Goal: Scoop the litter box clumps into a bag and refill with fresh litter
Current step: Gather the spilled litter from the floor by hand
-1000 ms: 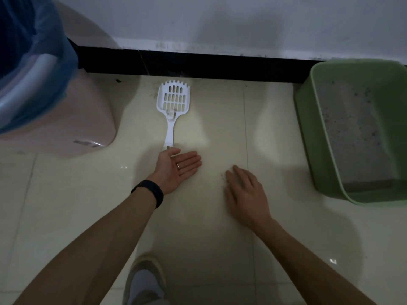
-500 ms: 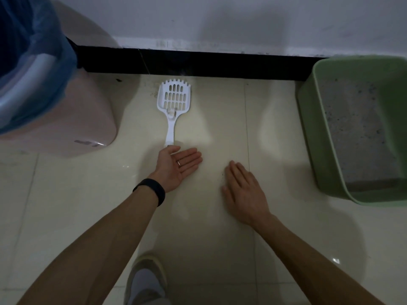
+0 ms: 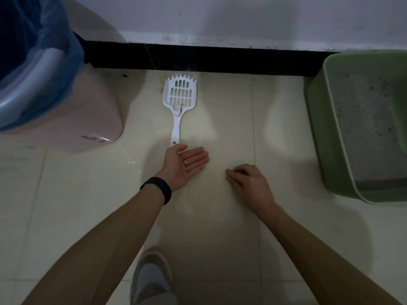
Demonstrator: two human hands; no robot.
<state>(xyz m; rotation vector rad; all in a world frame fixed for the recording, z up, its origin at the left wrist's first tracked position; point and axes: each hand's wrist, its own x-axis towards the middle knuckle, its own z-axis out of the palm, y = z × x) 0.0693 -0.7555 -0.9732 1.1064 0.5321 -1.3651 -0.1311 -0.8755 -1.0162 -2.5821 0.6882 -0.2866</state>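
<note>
White scoop (image 3: 177, 124) lies untouched beyond the flat, palm-up left hand (image 3: 185, 165); beside it, the right hand (image 3: 250, 183), flat before, curls empty, so scooping waits.

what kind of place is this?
Probably a home's cat-litter corner, indoors: a glossy cream tiled floor, a green plastic litter box holding grey litter, a white slotted plastic scoop lying on the tiles, and a pink plastic bin lined with a blue plastic bag.
</note>
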